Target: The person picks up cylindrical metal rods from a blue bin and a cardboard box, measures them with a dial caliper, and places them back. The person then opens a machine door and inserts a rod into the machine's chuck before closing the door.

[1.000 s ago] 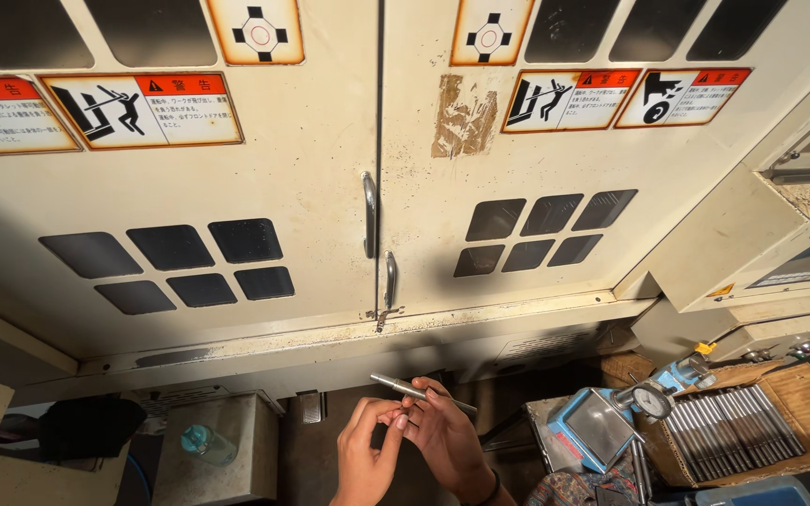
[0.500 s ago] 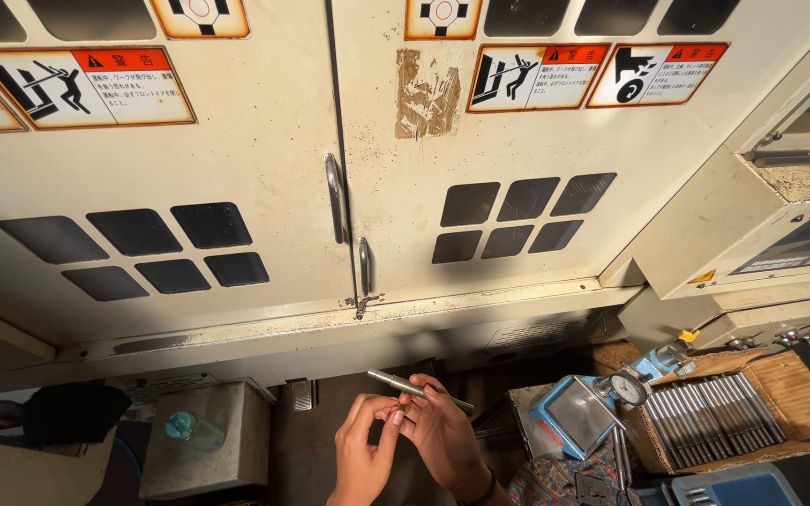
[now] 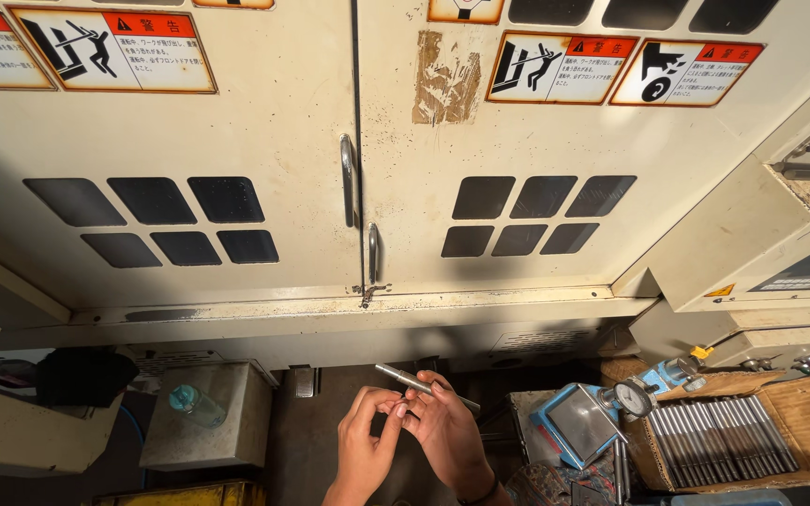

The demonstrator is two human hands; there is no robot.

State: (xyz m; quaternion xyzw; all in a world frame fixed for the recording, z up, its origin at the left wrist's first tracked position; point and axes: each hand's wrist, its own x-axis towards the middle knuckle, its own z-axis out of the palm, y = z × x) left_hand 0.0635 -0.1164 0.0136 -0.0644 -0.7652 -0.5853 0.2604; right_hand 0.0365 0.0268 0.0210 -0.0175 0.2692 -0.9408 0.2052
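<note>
- Since the earlier frames the view has shifted: the machine's double doors [image 3: 358, 150] and both hands sit further right; the grip itself is unchanged.
- Right hand [image 3: 447, 433]: fingers closed around a thin metal rod [image 3: 403, 377], held low, centre frame, below the doors.
- Left hand [image 3: 365, 442]: fingertips pinching the rod beside the right.
- Cardboard box of similar rods [image 3: 719, 440] lies to the right, with a dial gauge [image 3: 632, 397] beside it.

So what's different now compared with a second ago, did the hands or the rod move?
Hardly anything. Both hands keep the thin metal rod pinched between them at the same slant, neither letting go. The view has drifted: the machine doors sit further right and lower in frame. The cardboard box of rods and the dial gauge stay put.
</note>
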